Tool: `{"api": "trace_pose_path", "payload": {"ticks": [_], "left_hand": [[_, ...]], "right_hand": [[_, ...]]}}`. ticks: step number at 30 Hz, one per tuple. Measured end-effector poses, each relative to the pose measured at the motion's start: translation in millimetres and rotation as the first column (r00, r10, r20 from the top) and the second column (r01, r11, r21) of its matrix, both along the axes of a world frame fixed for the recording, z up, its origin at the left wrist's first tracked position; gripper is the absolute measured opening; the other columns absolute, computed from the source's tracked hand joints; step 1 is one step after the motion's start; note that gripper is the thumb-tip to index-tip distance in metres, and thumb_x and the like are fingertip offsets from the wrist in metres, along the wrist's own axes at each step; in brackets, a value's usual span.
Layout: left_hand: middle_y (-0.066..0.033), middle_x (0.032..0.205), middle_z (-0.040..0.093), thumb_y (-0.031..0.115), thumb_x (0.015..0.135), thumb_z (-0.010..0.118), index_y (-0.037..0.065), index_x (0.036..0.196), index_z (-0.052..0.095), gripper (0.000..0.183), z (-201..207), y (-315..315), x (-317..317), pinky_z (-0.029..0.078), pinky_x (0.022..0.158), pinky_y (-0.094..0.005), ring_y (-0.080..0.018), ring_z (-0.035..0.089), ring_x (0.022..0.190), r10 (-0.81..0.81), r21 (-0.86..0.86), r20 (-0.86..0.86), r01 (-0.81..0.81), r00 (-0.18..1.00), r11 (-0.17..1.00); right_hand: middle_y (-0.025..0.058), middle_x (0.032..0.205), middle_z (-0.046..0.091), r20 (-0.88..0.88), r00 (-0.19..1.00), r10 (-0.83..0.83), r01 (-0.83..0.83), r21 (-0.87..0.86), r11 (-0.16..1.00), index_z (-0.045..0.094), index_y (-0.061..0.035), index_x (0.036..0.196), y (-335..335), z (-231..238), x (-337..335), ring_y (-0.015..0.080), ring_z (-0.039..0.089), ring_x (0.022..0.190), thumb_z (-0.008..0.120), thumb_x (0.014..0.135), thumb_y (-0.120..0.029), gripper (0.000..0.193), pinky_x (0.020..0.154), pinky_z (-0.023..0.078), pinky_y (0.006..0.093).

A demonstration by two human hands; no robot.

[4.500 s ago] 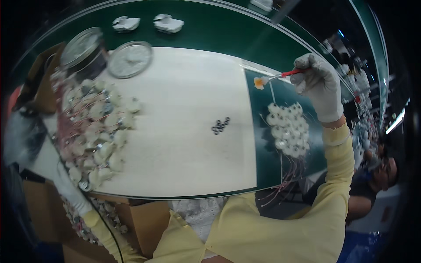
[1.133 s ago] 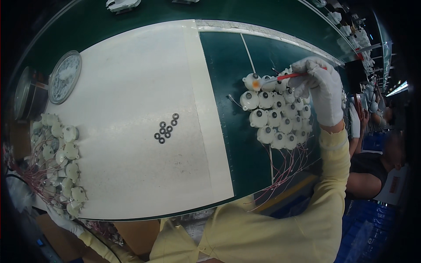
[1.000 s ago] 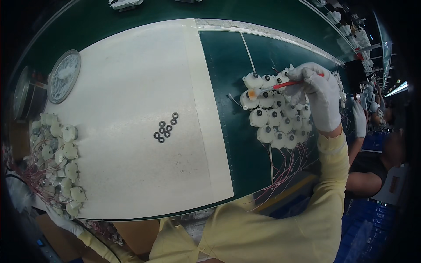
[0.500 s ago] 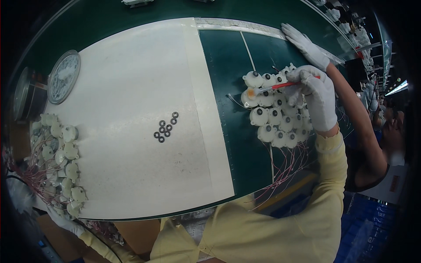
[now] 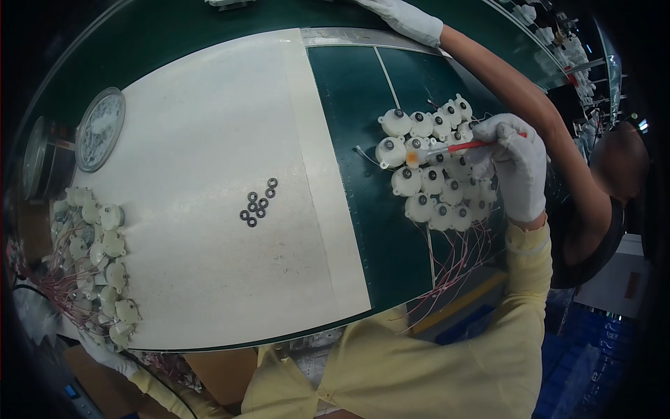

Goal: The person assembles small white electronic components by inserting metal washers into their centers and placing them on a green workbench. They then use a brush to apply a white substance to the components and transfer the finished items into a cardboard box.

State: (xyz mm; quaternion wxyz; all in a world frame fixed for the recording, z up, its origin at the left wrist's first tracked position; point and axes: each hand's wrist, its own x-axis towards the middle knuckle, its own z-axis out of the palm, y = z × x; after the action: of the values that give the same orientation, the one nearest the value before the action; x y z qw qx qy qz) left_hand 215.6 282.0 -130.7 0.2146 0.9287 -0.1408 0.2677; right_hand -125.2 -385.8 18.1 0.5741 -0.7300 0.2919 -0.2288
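Note:
My gloved right hand (image 5: 518, 167) is closed round a red-handled brush (image 5: 471, 146). Its orange-tinted bristles are over a small round white motor (image 5: 417, 145) in the cluster on the green mat. Each motor in this group whose top shows bears a dark centre piece. A motor (image 5: 391, 151) stands just left of the bristles. At the lower left, my gloved left hand (image 5: 108, 355) lies beside a second pile of cream motors (image 5: 115, 244) with reddish wires. Its fingers are hidden there.
Several black rings (image 5: 258, 204) lie on the white sheet (image 5: 209, 126). A round dish of white paste (image 5: 101, 129) and a clear tub (image 5: 47, 159) stand at the left. A co-worker's bare arm (image 5: 502, 70) and gloved hand (image 5: 405, 19) reach across the far edge. Pink wires (image 5: 453, 269) trail toward me.
The brush has moved slightly right, off the leftmost motor, whose dark centre now shows. The co-worker's hand has reached farther away and to the left. My left hand has barely moved.

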Motion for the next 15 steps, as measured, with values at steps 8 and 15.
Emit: {"api": "trace_pose_path", "payload": {"ticks": [8, 15], "left_hand": [[-0.0197, 0.133, 0.049, 0.015, 0.093, 0.037, -0.004, 0.133, 0.047, 0.045, -8, 9, 12, 0.040, 0.101, -0.0368, -0.0301, 0.050, 0.120, -0.016, 0.084, 0.025, 0.014, 1.000, 0.996], [-0.0199, 0.134, 0.049, 0.016, 0.092, 0.038, -0.005, 0.132, 0.047, 0.046, 1, -23, 5, 0.039, 0.102, -0.0368, -0.0303, 0.050, 0.121, -0.053, -0.475, -0.183, -0.041, 0.982, 0.879]], "right_hand": [[0.0139, 0.086, 0.068, -0.067, 0.997, -0.042, 0.046, 0.065, 0.997, 0.061, 0.0039, 0.091, 11, -3, -6, 0.0141, 0.061, 0.050, 0.048, 0.092, -0.016, 0.024, 0.042, 0.042, 0.0196], [0.0128, 0.085, 0.068, -0.060, 0.994, -0.091, 0.095, 0.068, 0.993, 0.061, 0.0039, 0.091, 10, -12, -11, 0.0129, 0.060, 0.050, 0.048, 0.092, -0.016, 0.024, 0.043, 0.041, 0.0187]]}}
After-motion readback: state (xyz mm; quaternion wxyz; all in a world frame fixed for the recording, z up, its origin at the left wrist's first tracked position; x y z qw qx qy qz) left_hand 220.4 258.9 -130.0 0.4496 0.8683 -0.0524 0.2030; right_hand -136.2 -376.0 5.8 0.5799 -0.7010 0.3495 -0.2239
